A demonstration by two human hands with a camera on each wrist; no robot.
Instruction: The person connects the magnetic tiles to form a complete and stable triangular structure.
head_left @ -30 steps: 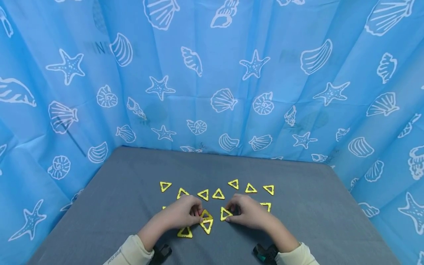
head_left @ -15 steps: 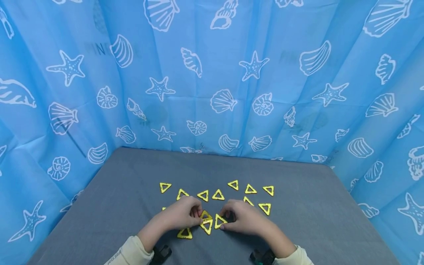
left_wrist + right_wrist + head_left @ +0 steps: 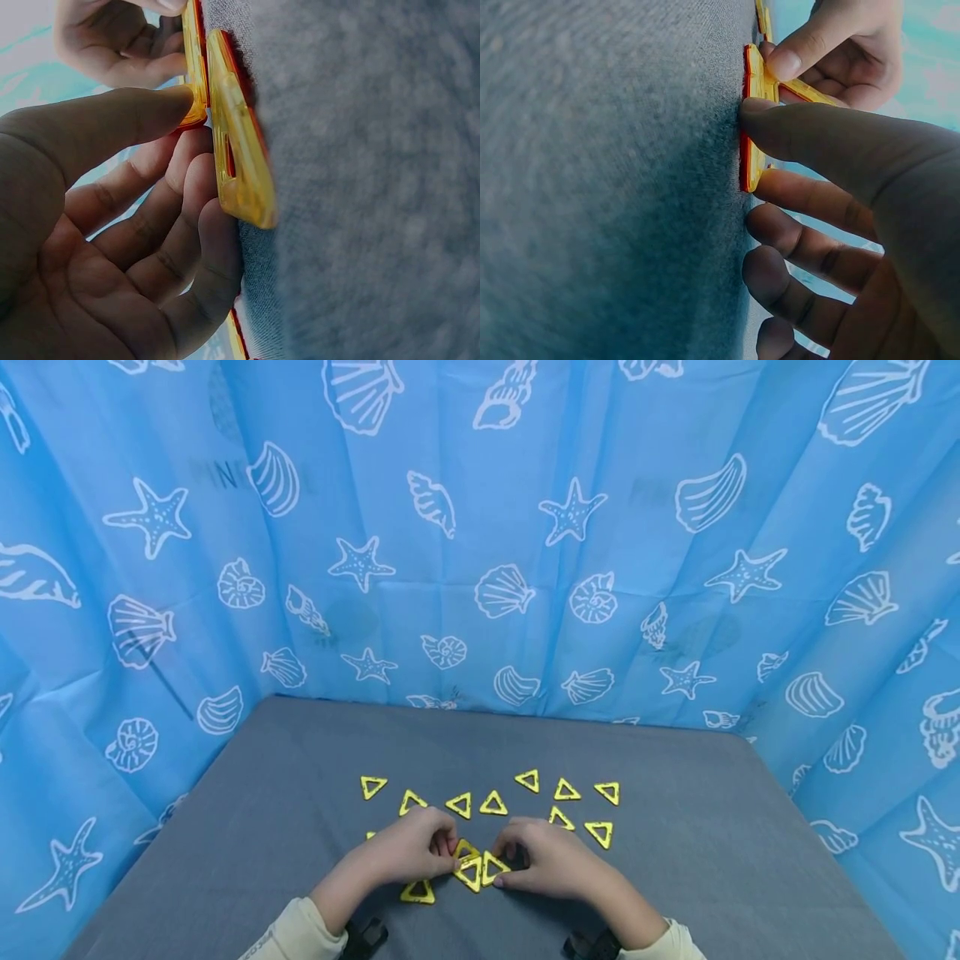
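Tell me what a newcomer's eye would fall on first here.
Probably the bright blue curtain, printed with white shells and starfish, filling the background. Next, the hollow yellow triangles spread over the gray table. Then, in front, the left hand and right hand, close together, each pinching a triangle.

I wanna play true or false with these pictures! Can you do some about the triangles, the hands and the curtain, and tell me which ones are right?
1. The right hand pinches a yellow triangle. True.
2. The left hand is far away from every triangle. False: its thumb touches another yellow triangle.
3. The curtain has cars printed on it. False: it has white shells and starfish.
4. The table cover is grey. True.
5. Every triangle is being held. False: several loose triangles lie on the table cover.
6. The curtain is blue. True.
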